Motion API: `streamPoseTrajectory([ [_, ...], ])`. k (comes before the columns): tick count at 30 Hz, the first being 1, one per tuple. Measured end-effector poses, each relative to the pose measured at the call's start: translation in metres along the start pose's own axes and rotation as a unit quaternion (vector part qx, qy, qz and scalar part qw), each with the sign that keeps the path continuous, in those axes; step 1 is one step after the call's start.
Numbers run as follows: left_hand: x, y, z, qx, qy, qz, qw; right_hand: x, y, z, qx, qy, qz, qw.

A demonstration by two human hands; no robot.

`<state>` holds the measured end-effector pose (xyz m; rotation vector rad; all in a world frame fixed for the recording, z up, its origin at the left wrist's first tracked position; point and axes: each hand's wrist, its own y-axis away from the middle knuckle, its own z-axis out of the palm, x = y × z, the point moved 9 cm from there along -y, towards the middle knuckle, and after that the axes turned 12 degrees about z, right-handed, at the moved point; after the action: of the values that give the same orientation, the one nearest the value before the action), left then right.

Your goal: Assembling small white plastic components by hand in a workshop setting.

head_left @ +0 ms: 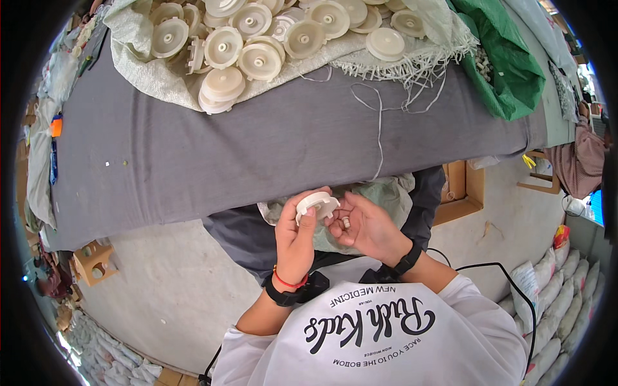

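Over my lap, just below the table's near edge, my left hand (297,235) grips a round white plastic part (318,206) with notched tabs along its rim. The thumb presses on its side and the part is tilted. Close by on the right, my right hand (370,225) has its palm turned up and its fingers curled. A small white plastic piece (346,222) rests in those fingers. The right fingertips come near the round part's edge; I cannot tell whether they touch it. A pale sack (393,204) lies across my lap beneath both hands.
A grey cloth-covered table (244,151) stretches ahead. On it, an opened white woven sack (158,80) bears several round cream plastic discs (223,47). A green sack (508,71) lies at right. Below sit a cardboard box (473,193) and stacked filled bags (547,289).
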<state>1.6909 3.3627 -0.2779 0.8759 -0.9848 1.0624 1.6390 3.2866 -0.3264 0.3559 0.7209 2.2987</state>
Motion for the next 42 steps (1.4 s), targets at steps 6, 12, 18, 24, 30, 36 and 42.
streamPoseTrajectory([
  [6,-0.02,0.003,0.008,-0.028,0.05,-0.058,0.997,-0.016,0.02,-0.002,0.042,0.042,-0.044,0.997],
  [12,-0.052,0.019,-0.004,-0.05,0.003,-0.109,0.993,-0.073,0.079,-0.026,0.104,0.026,-0.202,0.974],
  [18,-0.088,0.015,-0.012,-0.09,-0.051,-0.144,0.984,-0.173,0.174,0.02,0.02,0.008,-0.416,0.909],
  [24,-0.108,0.001,-0.03,-0.152,-0.312,-0.015,0.938,-0.28,0.244,0.058,0.107,0.165,-0.611,0.767],
  [30,-0.115,0.004,-0.034,-0.127,-0.365,0.085,0.919,-0.3,0.217,0.03,0.263,0.342,-0.546,0.718],
  [36,-0.14,0.011,-0.041,-0.22,-0.369,-0.12,0.895,-0.347,0.191,0.061,0.564,0.575,-0.543,0.238],
  [42,-0.097,0.013,0.014,-0.309,-0.43,0.036,0.848,-0.395,0.238,0.078,0.607,0.507,-0.559,0.249],
])
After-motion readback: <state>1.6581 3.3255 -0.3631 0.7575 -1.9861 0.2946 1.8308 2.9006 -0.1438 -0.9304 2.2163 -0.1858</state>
